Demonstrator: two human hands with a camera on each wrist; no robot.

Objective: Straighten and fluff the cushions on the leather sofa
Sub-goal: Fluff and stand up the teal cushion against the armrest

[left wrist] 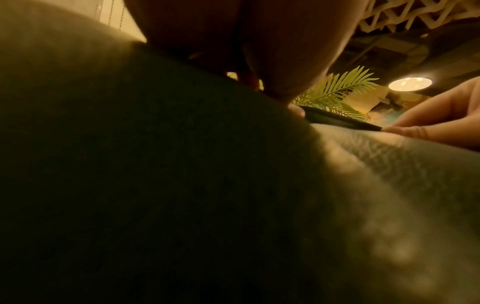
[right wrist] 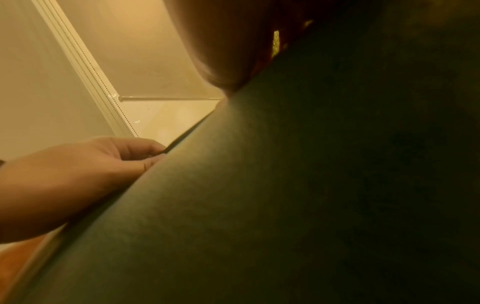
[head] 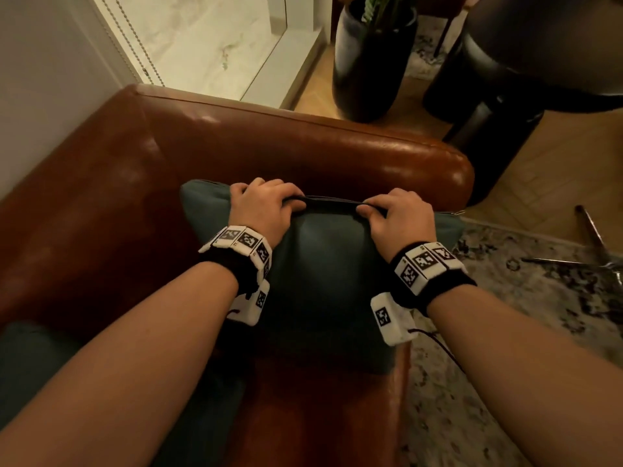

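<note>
The brown leather sofa [head: 236, 143] fills most of the head view, its armrest running across the far side. Against that armrest stands the dark teal cushion [head: 323, 284], upright on the seat, with a second teal cushion [head: 37, 365] lying at the near left. The person's left hand [head: 266, 203] and right hand [head: 401, 217] each have fingers curled over the upright cushion's top edge, pinching the seam [head: 332, 199] stretched between them. The fabric dimples under the hands, so the cushion looks soft and light, likely easy to lift and shake; the top edge or corners seem the surest hold.
</note>
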